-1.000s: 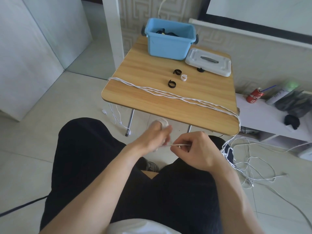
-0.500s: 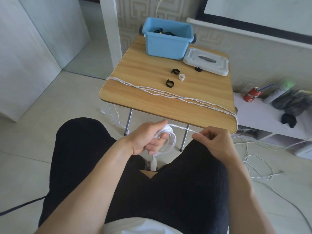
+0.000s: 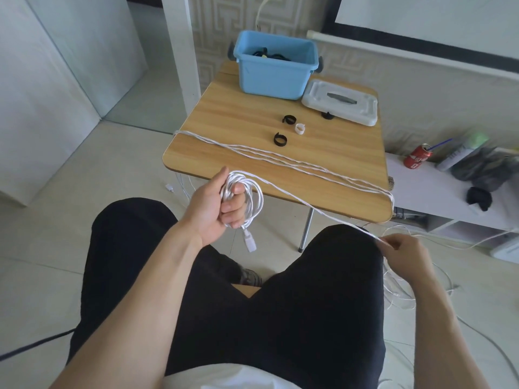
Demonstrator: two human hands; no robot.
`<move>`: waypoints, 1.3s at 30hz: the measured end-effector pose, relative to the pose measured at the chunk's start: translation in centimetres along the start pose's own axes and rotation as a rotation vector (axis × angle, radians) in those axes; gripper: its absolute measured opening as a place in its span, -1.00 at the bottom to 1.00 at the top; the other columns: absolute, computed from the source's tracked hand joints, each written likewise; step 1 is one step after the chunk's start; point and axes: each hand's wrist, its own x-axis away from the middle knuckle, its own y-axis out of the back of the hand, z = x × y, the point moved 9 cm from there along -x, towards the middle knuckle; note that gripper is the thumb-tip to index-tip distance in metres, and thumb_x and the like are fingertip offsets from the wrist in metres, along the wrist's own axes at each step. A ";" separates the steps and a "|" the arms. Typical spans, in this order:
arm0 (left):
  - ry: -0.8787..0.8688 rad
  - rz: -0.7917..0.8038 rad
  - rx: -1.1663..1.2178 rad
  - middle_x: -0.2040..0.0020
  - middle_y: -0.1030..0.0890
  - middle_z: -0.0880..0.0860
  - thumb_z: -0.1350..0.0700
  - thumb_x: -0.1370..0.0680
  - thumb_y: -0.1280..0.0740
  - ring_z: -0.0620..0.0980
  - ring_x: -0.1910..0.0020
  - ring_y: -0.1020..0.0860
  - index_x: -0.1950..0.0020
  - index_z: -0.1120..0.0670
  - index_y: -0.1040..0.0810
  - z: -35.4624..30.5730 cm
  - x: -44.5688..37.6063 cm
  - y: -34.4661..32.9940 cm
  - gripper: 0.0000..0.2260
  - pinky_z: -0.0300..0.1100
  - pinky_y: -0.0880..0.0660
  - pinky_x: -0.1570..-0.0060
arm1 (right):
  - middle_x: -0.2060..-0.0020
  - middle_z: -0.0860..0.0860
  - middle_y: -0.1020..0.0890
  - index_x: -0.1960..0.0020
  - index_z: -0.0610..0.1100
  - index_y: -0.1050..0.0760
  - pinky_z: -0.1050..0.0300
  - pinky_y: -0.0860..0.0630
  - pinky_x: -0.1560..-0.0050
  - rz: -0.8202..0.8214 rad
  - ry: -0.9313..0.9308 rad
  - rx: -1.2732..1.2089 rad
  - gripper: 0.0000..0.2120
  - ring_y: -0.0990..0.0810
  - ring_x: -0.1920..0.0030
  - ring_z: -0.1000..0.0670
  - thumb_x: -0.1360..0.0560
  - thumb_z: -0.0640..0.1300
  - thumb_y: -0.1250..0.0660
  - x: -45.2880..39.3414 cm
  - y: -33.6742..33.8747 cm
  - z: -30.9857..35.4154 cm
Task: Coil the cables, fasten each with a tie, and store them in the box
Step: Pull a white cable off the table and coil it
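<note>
My left hand (image 3: 217, 204) grips a small coil of white cable (image 3: 254, 196) in front of the wooden table (image 3: 238, 119), a white plug dangling below it. One strand runs taut from the coil down-right to my right hand (image 3: 404, 252), which pinches it above my right knee. More white cables (image 3: 309, 167) lie stretched across the table's near part. Two black ties (image 3: 280, 138) and a white tie (image 3: 299, 128) lie mid-table. The blue box (image 3: 273, 77) at the far edge holds dark cables.
The box's white lid (image 3: 341, 106) lies right of it, with another black tie (image 3: 326, 115) at its edge. Loose white cable (image 3: 398, 293) is piled on the floor at the right. A low white shelf (image 3: 438, 192) carries a red can (image 3: 417, 160) and bottles.
My hands have moved apart: the left rose with the coil toward the table edge, the right drew the strand out down to the right.
</note>
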 end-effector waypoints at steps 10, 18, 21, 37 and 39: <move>0.137 0.006 -0.297 0.50 -0.15 0.00 -0.20 -0.68 -0.07 -0.02 0.53 -0.11 0.33 0.06 -0.35 2.1 0.3 -1.3 -0.51 -0.18 -0.22 0.47 | 0.39 0.05 -0.53 0.13 0.02 -0.67 0.34 -0.34 0.36 0.261 0.373 -0.251 -0.92 -0.39 0.41 0.15 -0.47 0.01 -0.53 5.0 -3.0 14.7; 0.334 0.243 -0.388 0.57 -0.18 -0.05 -0.18 -0.67 -0.07 -0.08 0.62 -0.11 0.38 0.06 -0.37 4.9 1.1 -2.0 -0.50 -0.21 -0.11 0.56 | 0.42 -0.01 -0.47 0.12 -0.04 -0.65 0.28 -0.27 0.39 0.301 0.473 -0.312 -0.82 -0.32 0.43 0.10 -0.59 0.02 -0.39 7.6 -3.9 21.3; 0.269 0.287 0.014 0.58 -0.16 -0.08 -0.23 -0.64 -0.04 -0.11 0.64 -0.13 0.40 0.05 -0.36 3.2 0.9 -3.0 -0.49 -0.26 -0.12 0.61 | 0.54 0.14 -0.35 0.12 -0.01 -0.66 0.27 -0.20 0.46 0.255 0.451 -0.281 -0.81 -0.23 0.49 0.09 -0.61 0.01 -0.35 7.7 -4.5 21.2; -0.270 -0.489 0.412 0.27 -0.47 0.03 0.10 -0.72 -0.14 -0.03 0.35 -0.50 0.06 0.12 -0.40 -0.1 -0.6 4.9 -0.80 -0.08 -0.58 0.03 | -0.07 0.07 -0.69 -0.23 -0.03 -0.64 0.30 -0.52 0.08 0.534 0.533 0.107 -0.72 -0.65 0.01 0.09 -0.67 0.04 -0.23 12.8 -10.9 21.2; -0.300 -0.561 0.328 0.22 -0.50 0.04 0.09 -0.72 -0.14 -0.06 0.35 -0.55 0.02 0.15 -0.42 -0.1 -0.5 5.4 -0.81 -0.13 -0.61 0.05 | 0.04 0.08 -0.70 -0.21 -0.02 -0.65 0.18 -0.60 0.08 0.544 0.543 0.126 -0.72 -0.66 0.11 0.07 -0.67 0.04 -0.22 13.5 -10.7 21.6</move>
